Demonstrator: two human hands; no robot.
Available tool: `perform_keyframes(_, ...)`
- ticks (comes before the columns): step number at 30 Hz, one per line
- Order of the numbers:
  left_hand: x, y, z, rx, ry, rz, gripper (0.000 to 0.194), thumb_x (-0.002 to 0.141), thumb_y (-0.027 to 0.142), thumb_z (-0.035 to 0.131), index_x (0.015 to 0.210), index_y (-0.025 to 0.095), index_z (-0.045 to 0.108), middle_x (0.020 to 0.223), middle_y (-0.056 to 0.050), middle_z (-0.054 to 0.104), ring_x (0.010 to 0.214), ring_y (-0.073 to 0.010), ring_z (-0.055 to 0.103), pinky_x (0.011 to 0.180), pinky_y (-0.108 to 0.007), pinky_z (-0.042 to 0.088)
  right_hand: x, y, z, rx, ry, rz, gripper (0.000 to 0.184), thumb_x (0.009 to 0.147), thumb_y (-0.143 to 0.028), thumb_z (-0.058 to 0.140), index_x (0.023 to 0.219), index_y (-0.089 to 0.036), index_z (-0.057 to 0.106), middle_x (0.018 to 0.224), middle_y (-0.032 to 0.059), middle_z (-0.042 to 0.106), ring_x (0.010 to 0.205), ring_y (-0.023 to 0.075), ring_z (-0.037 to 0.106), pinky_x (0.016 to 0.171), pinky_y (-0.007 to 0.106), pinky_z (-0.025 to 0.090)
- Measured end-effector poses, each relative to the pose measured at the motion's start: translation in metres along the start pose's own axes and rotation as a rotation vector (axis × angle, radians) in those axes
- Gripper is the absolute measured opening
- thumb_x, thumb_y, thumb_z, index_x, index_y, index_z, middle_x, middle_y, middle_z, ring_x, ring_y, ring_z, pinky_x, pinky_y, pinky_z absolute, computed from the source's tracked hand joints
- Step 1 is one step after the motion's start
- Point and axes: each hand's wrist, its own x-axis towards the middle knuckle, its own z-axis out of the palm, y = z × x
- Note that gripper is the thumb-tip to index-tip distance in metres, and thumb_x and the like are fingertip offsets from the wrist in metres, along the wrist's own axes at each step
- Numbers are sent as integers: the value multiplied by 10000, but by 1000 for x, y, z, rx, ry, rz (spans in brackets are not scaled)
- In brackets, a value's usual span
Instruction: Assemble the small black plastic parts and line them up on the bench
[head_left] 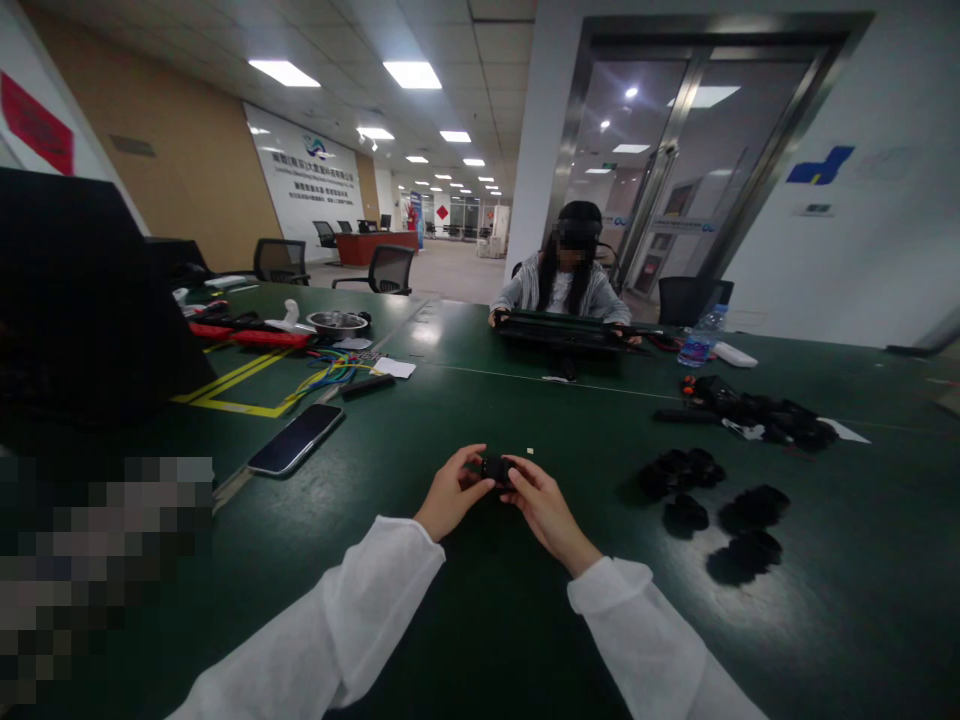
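Between my two hands, just above the green table [465, 400], is a small black part [496, 471]; its exact kind is too small and dark to make out. My left hand [455, 492] pinches its left side with thumb and fingers. From the other side, my right hand [541, 505] grips it, thumb on top. A tiny pale square scrap [530, 451] lies on the table beyond my right fingers. To the right sit several black round parts, among them a cluster [679, 470] and a single piece [754, 552].
A phone [298, 440] lies left of my hands, near coloured wires [337, 372] and a metal bowl [337, 322]. Across the table a person [566, 270] holds a wide black object [566, 335]. A water bottle [703, 336] and black gear [765, 412] stand at the right.
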Motion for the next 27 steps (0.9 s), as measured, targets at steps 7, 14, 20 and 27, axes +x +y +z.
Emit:
perform_keyframes(7,0,5,2,-18,12,-84,281,753,339,504,999,210,459,679,47,482,469,-62,498,440,-186,414,-4,-6,2,-46,-15,44,293,654,-273,610,936,-200,587,797,16,574,680,134,546,655,313,431)
perform_keyframes(14,-2,5,4,-59,-68,-48,401,700,263,581,1057,194,412,820,-8,540,612,-107,539,504,-221,461,3,2,0,46,47,-35,288,615,-283,644,887,-198,609,753,7,578,621,114,530,610,290,410)
perform_keyframes(20,-2,8,2,-4,-47,-92,262,736,332,533,933,168,481,733,8,547,512,-84,514,489,-224,436,0,-2,-1,43,0,-2,274,637,-252,629,908,-220,604,796,9,572,676,123,537,660,300,416)
perform_keyframes(27,-1,8,3,-25,94,-93,283,722,353,537,937,191,451,895,-19,500,719,-135,536,489,-200,444,-7,-11,3,-63,-37,31,247,654,-235,605,901,-219,605,794,5,563,681,130,531,670,317,416)
